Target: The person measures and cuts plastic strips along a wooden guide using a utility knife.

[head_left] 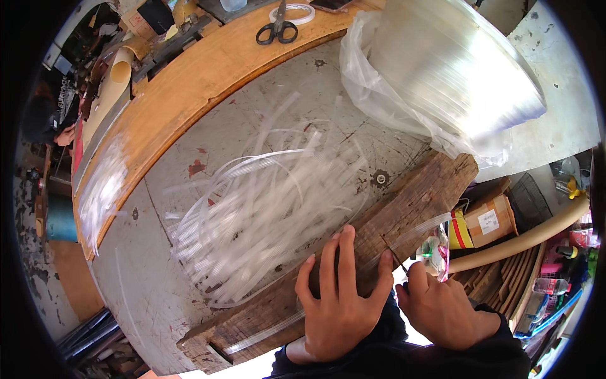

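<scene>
Clear plastic tubing strip (404, 237) lies across the weathered wooden plank (391, 215) at the tabletop's near edge, thin, translucent, running diagonally over the plank's right end and continuing along its near side toward the left. Left hand (338, 303) is flat on the plank, fingers (346, 252) spread wide and extended, palm down, pressing wood and the strip under it; nothing gripped. Right hand (442, 309) sits just beside it at the plank's near edge, fingers curled tight around a thin dark blade-like tool (392, 251), tip touching the strip where it crosses the plank; exact tool type hard to tell. Behind the plank, mid-tabletop, a loose pile of cut clear strips (252, 221), blurred. Tabletop (353, 88) is grey, scratched, with an orange wooden rim along the far-left edge. Far right corner: big spool of clear tubing (454, 63) in a plastic bag. Black-handled scissors (278, 28) lie on the rim at the far edge, next to a roll of clear tape (297, 12).
</scene>
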Demonstrator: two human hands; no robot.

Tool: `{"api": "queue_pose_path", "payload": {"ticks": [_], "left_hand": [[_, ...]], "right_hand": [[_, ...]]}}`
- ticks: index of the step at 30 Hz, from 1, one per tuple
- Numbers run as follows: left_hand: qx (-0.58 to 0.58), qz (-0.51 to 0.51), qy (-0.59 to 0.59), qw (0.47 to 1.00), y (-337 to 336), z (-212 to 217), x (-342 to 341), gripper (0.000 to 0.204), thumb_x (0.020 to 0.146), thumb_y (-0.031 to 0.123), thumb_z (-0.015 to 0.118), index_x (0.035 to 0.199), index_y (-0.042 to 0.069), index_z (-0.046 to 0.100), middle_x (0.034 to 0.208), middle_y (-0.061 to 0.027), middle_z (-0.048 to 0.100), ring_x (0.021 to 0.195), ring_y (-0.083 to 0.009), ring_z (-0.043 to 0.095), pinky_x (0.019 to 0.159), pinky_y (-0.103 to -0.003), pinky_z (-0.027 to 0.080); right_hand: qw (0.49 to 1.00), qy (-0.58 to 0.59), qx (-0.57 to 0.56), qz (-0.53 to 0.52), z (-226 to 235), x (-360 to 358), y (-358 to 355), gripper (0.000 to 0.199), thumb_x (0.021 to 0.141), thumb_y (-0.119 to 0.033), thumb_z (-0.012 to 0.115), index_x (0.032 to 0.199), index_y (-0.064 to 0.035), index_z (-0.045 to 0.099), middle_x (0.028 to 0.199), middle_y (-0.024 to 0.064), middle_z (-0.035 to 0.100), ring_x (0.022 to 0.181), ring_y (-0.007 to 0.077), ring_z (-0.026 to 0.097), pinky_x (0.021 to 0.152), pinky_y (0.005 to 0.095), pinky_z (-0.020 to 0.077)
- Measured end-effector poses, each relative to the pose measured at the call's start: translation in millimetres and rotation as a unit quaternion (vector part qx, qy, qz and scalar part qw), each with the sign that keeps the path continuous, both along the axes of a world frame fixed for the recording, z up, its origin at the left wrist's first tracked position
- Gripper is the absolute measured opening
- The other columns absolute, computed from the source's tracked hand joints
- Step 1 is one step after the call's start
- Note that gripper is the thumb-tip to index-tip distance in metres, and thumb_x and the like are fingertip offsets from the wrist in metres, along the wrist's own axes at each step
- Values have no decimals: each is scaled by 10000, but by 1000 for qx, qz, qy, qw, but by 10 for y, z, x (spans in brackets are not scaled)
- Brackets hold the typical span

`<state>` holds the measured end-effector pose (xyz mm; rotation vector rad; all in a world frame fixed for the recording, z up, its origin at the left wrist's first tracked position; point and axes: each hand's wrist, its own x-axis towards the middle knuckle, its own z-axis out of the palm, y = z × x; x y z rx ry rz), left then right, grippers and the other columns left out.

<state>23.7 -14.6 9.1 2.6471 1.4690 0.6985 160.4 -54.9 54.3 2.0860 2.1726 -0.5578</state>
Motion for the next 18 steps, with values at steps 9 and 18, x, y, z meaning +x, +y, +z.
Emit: {"api": "queue_pose_path", "payload": {"ticks": [9,18], "left_hand": [[19,6,9,1000,-16,24,26,274,744,265,633,1014,218,625,1213,-189,500,1051,-314,515,859,-466,363],[11,8,-33,999,-69,24,24,356,684,237,685,1024,153,625,1229,-176,481,1074,-308,492,908,-440,329]], "right_hand": [[997,73,27,-10,-2,16,82,270,850,-254,534,834,-17,405,506,122,526,403,319,546,356,411,443],[980,185,73,-27,-61,97,0,287,885,-240,503,872,15,372,546,189,544,485,387,562,436,444,460]]}}
